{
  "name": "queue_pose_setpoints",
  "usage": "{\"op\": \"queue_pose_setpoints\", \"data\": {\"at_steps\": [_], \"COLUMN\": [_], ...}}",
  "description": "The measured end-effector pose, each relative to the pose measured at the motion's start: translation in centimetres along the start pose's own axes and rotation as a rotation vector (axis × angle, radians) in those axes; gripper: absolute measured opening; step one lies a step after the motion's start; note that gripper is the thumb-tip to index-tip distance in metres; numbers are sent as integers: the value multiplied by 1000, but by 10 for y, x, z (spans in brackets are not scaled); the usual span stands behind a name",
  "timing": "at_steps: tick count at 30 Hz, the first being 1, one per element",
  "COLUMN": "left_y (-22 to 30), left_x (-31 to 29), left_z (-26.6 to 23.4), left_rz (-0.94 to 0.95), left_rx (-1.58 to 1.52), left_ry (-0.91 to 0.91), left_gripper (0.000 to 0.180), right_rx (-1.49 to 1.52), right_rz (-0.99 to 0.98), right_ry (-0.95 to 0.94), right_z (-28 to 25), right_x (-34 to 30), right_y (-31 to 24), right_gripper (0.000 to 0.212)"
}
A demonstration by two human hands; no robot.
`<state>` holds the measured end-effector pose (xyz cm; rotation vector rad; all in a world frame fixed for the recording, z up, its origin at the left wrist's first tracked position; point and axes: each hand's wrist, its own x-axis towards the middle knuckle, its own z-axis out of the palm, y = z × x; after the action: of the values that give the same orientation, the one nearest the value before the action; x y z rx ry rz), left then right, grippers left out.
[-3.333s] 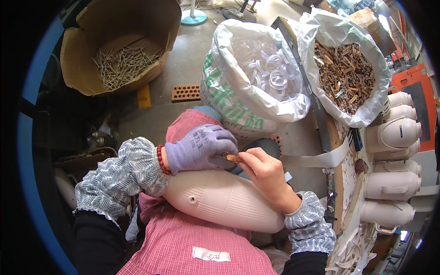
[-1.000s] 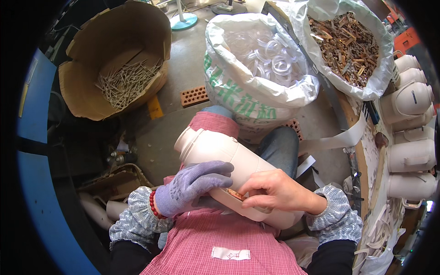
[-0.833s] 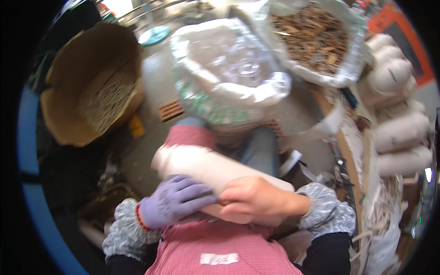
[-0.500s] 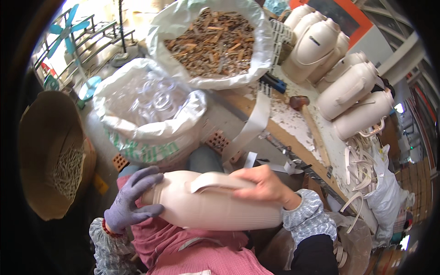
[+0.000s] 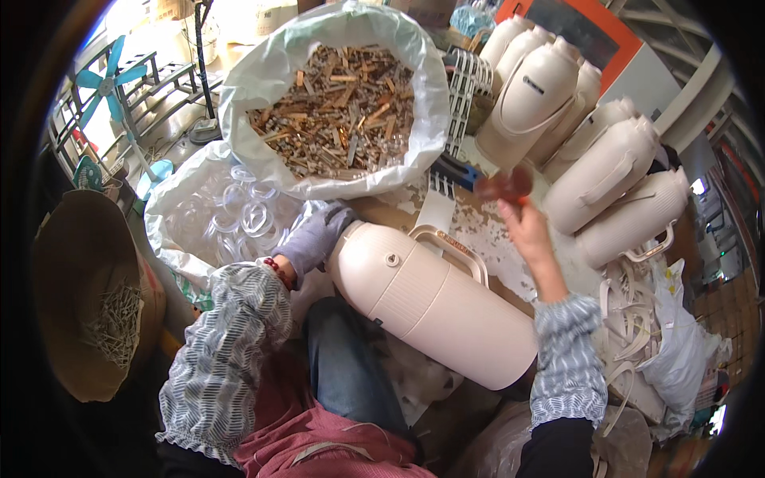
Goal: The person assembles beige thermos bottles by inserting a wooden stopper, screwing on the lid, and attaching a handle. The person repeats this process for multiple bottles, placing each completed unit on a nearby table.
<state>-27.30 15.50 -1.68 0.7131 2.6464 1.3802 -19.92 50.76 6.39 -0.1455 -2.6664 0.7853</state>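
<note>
A beige thermos flask (image 5: 434, 307) lies slantwise over my lap and the bench edge, its side handle (image 5: 453, 248) facing the bench. My left hand (image 5: 317, 237), in a grey-purple glove, is closed on the flask's narrower end; its fingertips are partly hidden there. In my bare right hand (image 5: 526, 233) is a mallet (image 5: 505, 185), gripped by its handle and raised above the bench beyond the flask. The mallet's head is smeared by motion.
Several similar flasks (image 5: 532, 88) stand or lean at the right back of the bench. A white sack (image 5: 434, 151) of brown scraps and another sack (image 5: 163, 231) of clear plastic rings stand ahead. Beige straps (image 5: 633, 319) are piled at right; a carton (image 5: 60, 295) stands left.
The flask has swung round and forward, its handle now toward the bench. My right hand left the flask and took up the mallet from the bench. My left hand moved forward, right.
</note>
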Motion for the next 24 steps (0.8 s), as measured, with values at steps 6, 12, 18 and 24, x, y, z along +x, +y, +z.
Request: {"op": "queue_pose_setpoints", "data": {"at_steps": [6,12,18,24], "left_y": [-29,-64,-87,-145], "left_x": [24,56,58,-22], "left_z": [8,11,0,-44], "left_rz": [135,457,49,-173], "left_rx": [3,339,-331,-864], "left_ry": [-153,-221,-219,-376], "left_gripper": [33,44,44,45], "right_rx": [-359,-207,4,-364], "right_rz": [-26,25,-233,533], "right_ry": [-390,-258,523,1255], "right_z": [4,5,-30,-90], "right_x": [-28,-53,-157,-497], "right_y": [-33,-2,59,178], "right_gripper": [53,44,44,10]}}
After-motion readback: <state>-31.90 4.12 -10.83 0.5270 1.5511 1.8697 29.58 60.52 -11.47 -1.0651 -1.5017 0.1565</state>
